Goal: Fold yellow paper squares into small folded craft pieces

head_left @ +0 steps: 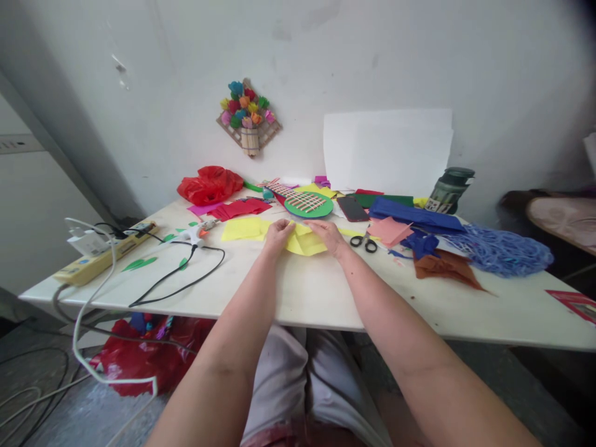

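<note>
Both my hands rest on a yellow paper sheet (pixel 305 243) in the middle of the white table (pixel 298 292). My left hand (pixel 278 235) presses its left part with bent fingers. My right hand (pixel 328 234) lies on its right part, fingers pinching the paper's upper edge. Another flat yellow sheet (pixel 242 229) lies just left of the hands. Black-handled scissors (pixel 364 242) sit right of my right hand.
A green disc with woven sticks (pixel 307 203), a phone (pixel 352 208), red paper (pixel 237 209), a red bag (pixel 209 184), blue paper (pixel 414 215), blue netting (pixel 503 250), a glue gun (pixel 198 233) with black cable and a power strip (pixel 100 257) crowd the table. White card (pixel 386 152) leans on the wall.
</note>
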`<state>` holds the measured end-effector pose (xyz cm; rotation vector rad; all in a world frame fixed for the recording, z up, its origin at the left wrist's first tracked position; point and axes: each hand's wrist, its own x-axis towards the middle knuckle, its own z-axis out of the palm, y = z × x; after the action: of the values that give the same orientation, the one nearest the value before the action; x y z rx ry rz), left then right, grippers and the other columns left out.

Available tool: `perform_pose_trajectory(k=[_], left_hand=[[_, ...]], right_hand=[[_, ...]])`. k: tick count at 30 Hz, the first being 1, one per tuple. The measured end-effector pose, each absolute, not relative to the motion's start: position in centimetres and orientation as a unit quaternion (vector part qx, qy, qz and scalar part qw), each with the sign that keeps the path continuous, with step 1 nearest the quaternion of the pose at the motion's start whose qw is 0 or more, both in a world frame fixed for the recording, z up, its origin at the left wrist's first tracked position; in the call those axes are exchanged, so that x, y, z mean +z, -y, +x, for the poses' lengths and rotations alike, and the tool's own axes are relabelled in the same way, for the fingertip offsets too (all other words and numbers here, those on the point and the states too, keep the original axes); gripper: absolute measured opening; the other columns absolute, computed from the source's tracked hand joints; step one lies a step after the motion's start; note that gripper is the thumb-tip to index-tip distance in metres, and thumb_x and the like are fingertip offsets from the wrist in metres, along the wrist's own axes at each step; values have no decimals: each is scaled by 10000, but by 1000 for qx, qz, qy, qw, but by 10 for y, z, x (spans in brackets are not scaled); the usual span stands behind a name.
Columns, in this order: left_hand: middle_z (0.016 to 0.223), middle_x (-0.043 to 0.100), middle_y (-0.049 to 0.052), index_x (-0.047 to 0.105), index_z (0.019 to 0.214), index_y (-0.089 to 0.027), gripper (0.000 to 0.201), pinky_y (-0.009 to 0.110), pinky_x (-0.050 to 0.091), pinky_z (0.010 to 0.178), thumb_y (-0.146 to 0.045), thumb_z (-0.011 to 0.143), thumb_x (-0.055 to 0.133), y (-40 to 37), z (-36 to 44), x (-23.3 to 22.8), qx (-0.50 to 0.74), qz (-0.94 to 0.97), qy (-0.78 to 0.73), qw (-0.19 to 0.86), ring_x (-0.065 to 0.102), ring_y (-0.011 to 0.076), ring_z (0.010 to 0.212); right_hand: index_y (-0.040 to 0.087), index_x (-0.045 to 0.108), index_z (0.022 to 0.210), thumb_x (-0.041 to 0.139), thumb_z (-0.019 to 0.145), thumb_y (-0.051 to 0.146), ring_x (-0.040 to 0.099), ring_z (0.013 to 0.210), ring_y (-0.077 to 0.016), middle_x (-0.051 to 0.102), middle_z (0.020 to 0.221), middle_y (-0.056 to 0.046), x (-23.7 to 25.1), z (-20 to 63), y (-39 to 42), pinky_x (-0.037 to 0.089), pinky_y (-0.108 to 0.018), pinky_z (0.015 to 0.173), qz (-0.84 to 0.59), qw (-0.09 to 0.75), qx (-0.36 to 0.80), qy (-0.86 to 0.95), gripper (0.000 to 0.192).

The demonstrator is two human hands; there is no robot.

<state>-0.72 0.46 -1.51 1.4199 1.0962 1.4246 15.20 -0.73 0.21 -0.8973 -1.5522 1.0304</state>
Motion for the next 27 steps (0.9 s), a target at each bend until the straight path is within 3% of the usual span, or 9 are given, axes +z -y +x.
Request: perform_pose_trajectory(k=[9, 17, 27], left_hand=[[558, 524, -30, 508, 698, -153, 287, 193, 353, 477, -422, 634, 586, -3, -4, -16, 562, 610, -374, 415, 477, 77, 487], [556, 533, -17, 504, 660, -145, 311, 196, 357, 469, -436, 613, 602, 5, -2, -10, 555, 591, -395, 432, 479, 82, 476], [530, 556, -10, 537, 632, -145, 304, 201, 360, 438, -435, 587, 617, 0, -10, -16, 542, 572, -420, 450, 502, 102, 455]], right_hand=[[131, 634, 719, 648, 563, 360, 566, 512, -150, 618, 583, -12, -9, 151, -2, 454, -281, 519, -392, 498, 541, 554, 278], [132, 616, 637, 635, 576, 283, 537, 468, -122, 593, 530, -2, -5, 147, 2, 430, -245, 472, -430, 509, 508, 545, 164], [139, 622, 702, 642, 576, 342, 556, 511, -130, 609, 577, 1, -8, 148, 1, 443, -249, 509, -405, 509, 512, 561, 240]])
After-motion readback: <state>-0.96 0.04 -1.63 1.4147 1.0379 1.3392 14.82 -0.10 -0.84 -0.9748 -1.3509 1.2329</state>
